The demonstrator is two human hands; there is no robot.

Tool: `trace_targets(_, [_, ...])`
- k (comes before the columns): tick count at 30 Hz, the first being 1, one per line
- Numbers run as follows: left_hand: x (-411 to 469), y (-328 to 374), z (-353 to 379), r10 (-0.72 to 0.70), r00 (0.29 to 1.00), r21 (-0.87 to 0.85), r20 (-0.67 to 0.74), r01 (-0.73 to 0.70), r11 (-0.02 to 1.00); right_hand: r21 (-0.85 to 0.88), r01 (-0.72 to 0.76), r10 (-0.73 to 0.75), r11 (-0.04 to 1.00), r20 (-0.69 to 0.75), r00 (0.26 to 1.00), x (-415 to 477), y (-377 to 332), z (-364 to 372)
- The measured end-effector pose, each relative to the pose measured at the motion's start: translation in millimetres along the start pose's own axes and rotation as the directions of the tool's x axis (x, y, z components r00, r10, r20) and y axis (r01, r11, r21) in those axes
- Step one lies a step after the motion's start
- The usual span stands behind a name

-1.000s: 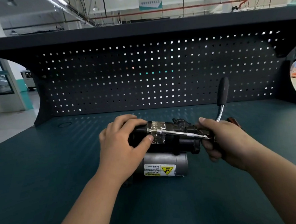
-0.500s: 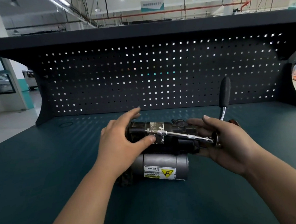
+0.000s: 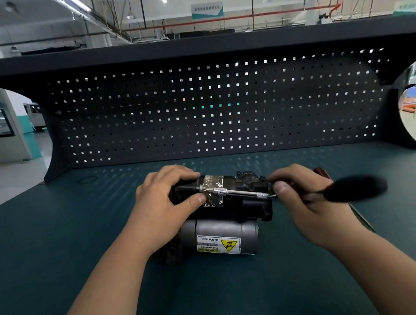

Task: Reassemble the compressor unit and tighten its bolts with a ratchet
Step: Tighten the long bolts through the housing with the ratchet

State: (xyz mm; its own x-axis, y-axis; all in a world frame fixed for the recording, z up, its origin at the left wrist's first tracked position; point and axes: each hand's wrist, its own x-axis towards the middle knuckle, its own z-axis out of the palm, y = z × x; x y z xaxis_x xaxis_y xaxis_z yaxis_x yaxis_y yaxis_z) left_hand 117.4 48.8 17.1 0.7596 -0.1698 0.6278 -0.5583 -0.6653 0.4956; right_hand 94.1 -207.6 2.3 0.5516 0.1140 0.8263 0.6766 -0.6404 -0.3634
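The compressor unit point(image 3: 229, 212) lies on its side on the worktop point(image 3: 61, 239), looking put together: black upper body over the grey motor cylinder with its warning label point(image 3: 218, 244) facing the camera. So the reassembly seems largely done and the work stands in the tightening stage.

The left hand point(image 3: 161, 209) grips the unit's left end, fingers curled over the top and thumb pressed on its front, steadying it. Along the unit's upper front runs the extension bar point(image 3: 248, 192), its socket point(image 3: 220, 191) seated just right of that thumb; the bolt under it is hidden. At the unit's right end the right hand point(image 3: 309, 204) is wrapped round the ratchet point(image 3: 355, 188), whose dark handle sticks out to the right, blurred, so a stroke is probably under way.

How tight this bolt is cannot be told, nor how many others on the unit are left.
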Motion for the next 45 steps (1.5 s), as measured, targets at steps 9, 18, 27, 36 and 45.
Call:
trace_targets(9, [-8.6,15.6,23.3,0.125,0.981,0.011,-0.147,-0.125,0.992,0.463,-0.843,0.712,0.273,0.492,0.501,20.5,-12.7,-8.4])
trace_targets(18, [-5.5,13.2,27.1,0.125,0.977,0.027,-0.170,-0.122,0.992,0.533,-0.781,0.695,0.327,0.424,0.580,10.5,-8.0,-1.6])
trace_targets(27, [-4.8,13.7,28.0,0.109,0.976,0.004,-0.191,-0.110,0.994,0.532,-0.613,0.452,0.584,0.415,0.790,5.2,6.4,-25.0])
trace_targets(36, [-6.5,4.6,19.5,0.065,0.983,0.006,-0.173,-0.065,0.998,0.434,-0.553,0.448,0.711,0.328,0.832,0.1,12.8,-28.4])
trace_targets(45, [-14.6,8.9,12.8,0.096,0.986,0.099,-0.139,-0.083,0.992,0.611,-0.652,0.622,0.449,0.310,0.719,-0.2,5.8,-11.0])
